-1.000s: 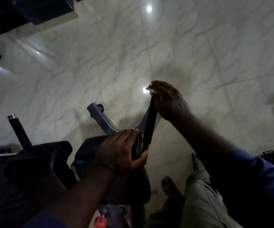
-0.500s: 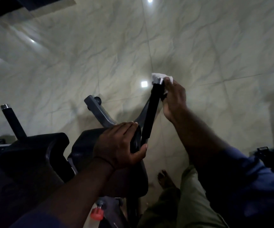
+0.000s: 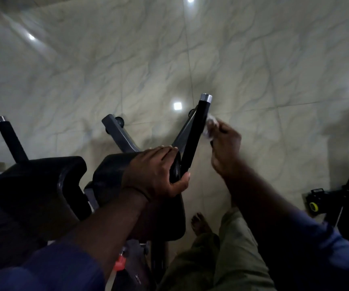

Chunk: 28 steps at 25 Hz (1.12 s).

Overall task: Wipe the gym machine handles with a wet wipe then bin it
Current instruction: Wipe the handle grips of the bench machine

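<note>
Wipe [image 3: 209, 127], white and crumpled, pinched in fingertips of right hand [image 3: 226, 150], pressed against right side of near handle [image 3: 195, 139], roughly at mid-height of black grip. Near handle as landmark: black tube, tilted, silver cap [image 3: 205, 97] at upper end, lower end meeting dark pad [image 3: 115, 171]. Right hand just right of near handle, fingers closed on wipe, knuckles turned toward camera, forearm running down-right into blue sleeve [image 3: 324, 255]. Left hand [image 3: 156, 175] just left of near handle's lower end, clamped over edge of dark pad, fingers draped across top, thumb hooked underneath close to handle's foot. Grey frame arm [image 3: 120, 134] left of near handle, angled the opposite way, forming a V with it. Second handle [image 3: 12, 139] well left of near handle, black too, capped in silver, leaning leftward, untouched. Second dark pad [image 3: 43, 185] between second handle and left hand. Red knob [image 3: 119, 263] below near handle, partly hidden by left forearm. Bare foot [image 3: 199, 223] on pale marble floor [image 3: 253, 59] below near handle, olive trouser leg [image 3: 228, 259] beside it. Black and yellow item [image 3: 314, 203] well right of near handle, too dim to identify. Bin nowhere visible. Slight blur on right hand and wipe.
</note>
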### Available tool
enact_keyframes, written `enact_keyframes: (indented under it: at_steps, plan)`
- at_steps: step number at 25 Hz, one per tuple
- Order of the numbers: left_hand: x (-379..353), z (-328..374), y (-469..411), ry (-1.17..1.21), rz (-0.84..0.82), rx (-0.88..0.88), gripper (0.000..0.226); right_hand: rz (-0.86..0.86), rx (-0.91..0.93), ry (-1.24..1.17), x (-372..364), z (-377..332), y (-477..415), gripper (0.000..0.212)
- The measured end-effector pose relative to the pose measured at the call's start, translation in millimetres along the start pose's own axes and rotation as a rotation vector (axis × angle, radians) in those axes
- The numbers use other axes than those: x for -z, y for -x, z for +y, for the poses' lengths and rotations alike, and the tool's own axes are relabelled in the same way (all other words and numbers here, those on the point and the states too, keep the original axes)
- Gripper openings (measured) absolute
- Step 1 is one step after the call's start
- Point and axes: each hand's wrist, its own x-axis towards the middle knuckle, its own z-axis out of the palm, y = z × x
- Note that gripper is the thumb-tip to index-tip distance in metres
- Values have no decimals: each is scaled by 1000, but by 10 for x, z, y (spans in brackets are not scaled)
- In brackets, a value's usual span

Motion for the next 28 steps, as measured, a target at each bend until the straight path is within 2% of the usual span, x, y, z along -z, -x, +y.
enact_keyframes:
  at_steps: [2,3,6,9,15,18,20,23,25,28]
  plan:
    - [12,-6,-5,-11,-26,22,70,-17,-2,-167,-140,-219,-266,28]
    - [9,-9,-4,-4,-31,26,71,-13,-18,-177,-181,-234,-260,30]
    - [-4,-8,10,41,-21,16,73,-39,-107,10,-66,178,278,36]
    - [-21,-6,1,63,-6,6,74,-111,-150,116,85,443,904,31]
    - [12,-13,-3,80,-19,-4,66,9,-229,-299,-223,-305,69,15]
    - [30,-2,1,73,-36,8,68,-69,-298,-162,-122,58,571,10]
    - [24,-8,-4,68,-43,12,71,-138,-355,-41,-35,307,943,16]
    - [21,-15,11,81,-40,19,72,-93,-389,47,-34,173,754,11]
    - [-3,-17,15,86,-35,27,71,-50,-374,-43,-66,-14,512,12]
    - [-10,-11,25,112,-21,54,71,-93,-447,41,-56,-9,699,9]
